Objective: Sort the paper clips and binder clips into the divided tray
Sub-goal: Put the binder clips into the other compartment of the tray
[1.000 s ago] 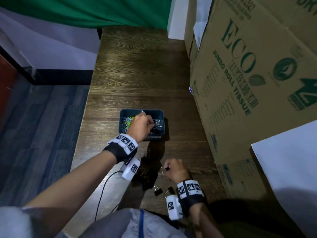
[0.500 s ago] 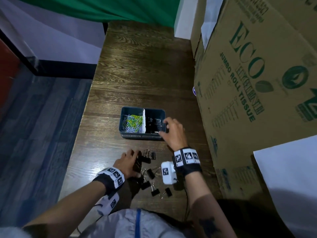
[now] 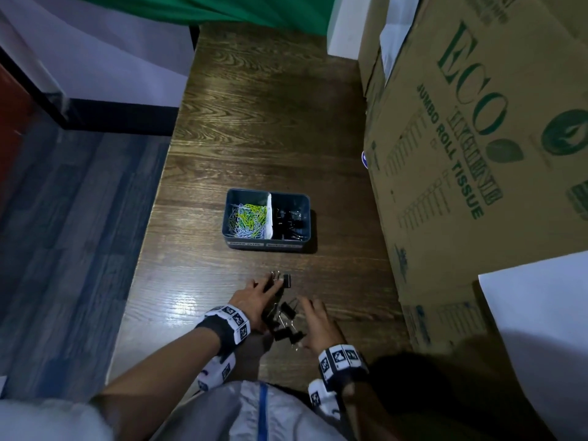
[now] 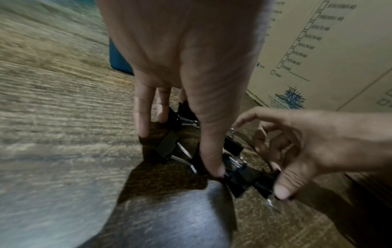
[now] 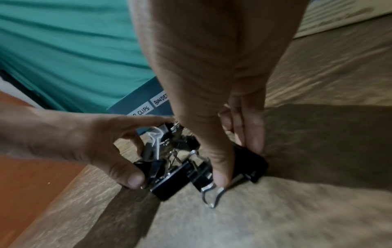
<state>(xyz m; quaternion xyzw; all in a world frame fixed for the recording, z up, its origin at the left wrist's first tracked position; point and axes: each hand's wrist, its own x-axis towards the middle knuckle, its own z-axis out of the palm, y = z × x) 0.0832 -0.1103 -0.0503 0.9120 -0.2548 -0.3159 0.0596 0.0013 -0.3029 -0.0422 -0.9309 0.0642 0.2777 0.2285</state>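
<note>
The blue divided tray [image 3: 266, 244] stands mid-table, with coloured paper clips [image 3: 248, 219] in its left half and black binder clips [image 3: 290, 220] in its right half. Several loose black binder clips [image 3: 284, 319] lie in a pile near the table's front edge. My left hand [image 3: 270, 300] spans the pile's left side: its fingers reach a far clip [image 3: 286, 279] and its thumb presses a near one [image 5: 152, 167]. My right hand [image 5: 237, 164] pinches one binder clip [image 5: 253, 165] between thumb and fingers at the pile's right side.
A big cardboard box [image 3: 477, 154] walls off the table's right side close to my right hand. The table's left edge [image 3: 149, 230] drops to the floor. A green cloth [image 3: 254, 11] hangs at the far end.
One second ago my left hand was at the tray; it came back to the pile. My right hand then reached the tray's right half and has now returned to the pile.
</note>
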